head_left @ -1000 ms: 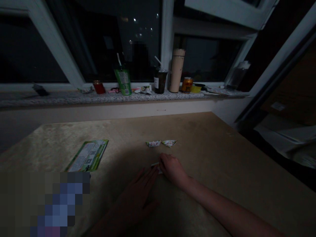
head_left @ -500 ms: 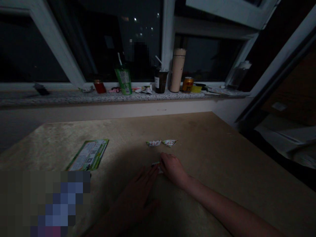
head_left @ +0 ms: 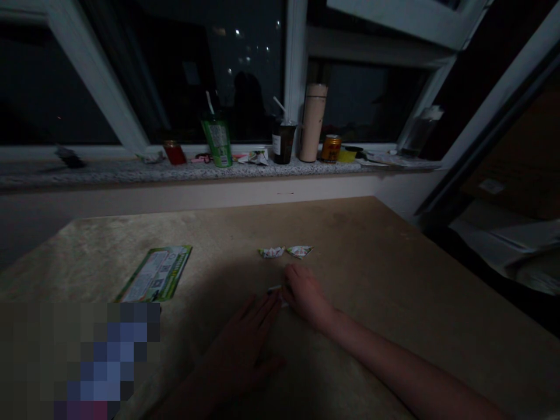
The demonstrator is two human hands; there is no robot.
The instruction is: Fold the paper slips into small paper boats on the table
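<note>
You're at the wide beige table (head_left: 394,262) in dim light, with the speckled stone windowsill (head_left: 131,172) running along the far wall. Up on that sill stand a tall cream-coloured flask (head_left: 313,122), a green paper cup with a straw (head_left: 217,140), a dark cup with a straw (head_left: 283,142), an orange drink can (head_left: 331,148) and a small red jar (head_left: 174,153). On the table to your left lies a green and white printed leaflet (head_left: 156,274), flat. Your left hand (head_left: 245,344) is spread flat, palm down, fingers pointing at the small piece of folded white paper (head_left: 275,290). Your right hand (head_left: 306,294) is curled over that same piece, fingertips pressing it to the table. Just beyond your hands sit two little folded paper boats (head_left: 285,252), side by side, nearly touching.
</note>
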